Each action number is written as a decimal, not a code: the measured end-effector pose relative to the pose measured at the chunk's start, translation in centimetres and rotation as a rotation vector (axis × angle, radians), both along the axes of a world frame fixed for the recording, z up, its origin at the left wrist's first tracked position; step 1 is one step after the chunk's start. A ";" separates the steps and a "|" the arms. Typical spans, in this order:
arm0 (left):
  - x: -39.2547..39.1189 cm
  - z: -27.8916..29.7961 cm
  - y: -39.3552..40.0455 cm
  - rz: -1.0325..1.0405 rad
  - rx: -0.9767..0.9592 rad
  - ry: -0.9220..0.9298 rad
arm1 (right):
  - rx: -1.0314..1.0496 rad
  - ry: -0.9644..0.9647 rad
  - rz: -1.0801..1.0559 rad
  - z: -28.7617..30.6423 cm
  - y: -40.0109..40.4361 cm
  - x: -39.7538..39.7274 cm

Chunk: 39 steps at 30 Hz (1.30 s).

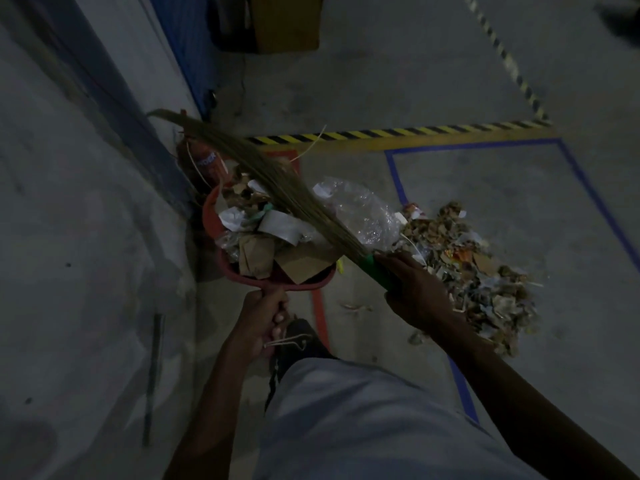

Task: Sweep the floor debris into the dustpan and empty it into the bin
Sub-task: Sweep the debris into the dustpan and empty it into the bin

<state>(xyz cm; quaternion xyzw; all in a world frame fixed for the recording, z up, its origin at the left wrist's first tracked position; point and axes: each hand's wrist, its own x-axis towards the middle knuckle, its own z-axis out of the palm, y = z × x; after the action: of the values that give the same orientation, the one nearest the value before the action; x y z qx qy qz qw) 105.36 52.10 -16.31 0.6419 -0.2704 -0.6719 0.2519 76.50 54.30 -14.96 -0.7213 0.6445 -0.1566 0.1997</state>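
Left hand: fingers wrapped round handle of red dustpan, pan heaped with paper, cardboard, plastic film. Right hand: clenched round green grip of grass broom, bristles slanting up-left across the load. Remaining debris pile on floor, just right of right hand. Bin not identifiable.

Grey concrete floor; debris pile lies beside blue tape line; striped hazard tape beyond.
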 end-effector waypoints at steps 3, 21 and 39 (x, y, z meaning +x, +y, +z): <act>3.9 -0.4 -4.8 -0.039 0.023 -0.013 | 0.031 -0.008 -0.037 -0.4 -3.9 4.0; 11.9 -4.9 -19.0 -0.042 0.151 0.014 | 0.188 0.050 -0.063 -2.7 -17.1 13.5; 11.3 -17.6 -29.7 0.208 0.329 -0.040 | 0.400 0.062 0.123 -16.5 -32.5 14.2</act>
<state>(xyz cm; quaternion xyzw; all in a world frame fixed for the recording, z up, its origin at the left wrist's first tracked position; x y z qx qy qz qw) 116.71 22.44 -33.96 0.7121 -0.0941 -0.6644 0.2064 90.72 21.75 -31.49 -0.7098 0.6233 0.0094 0.3281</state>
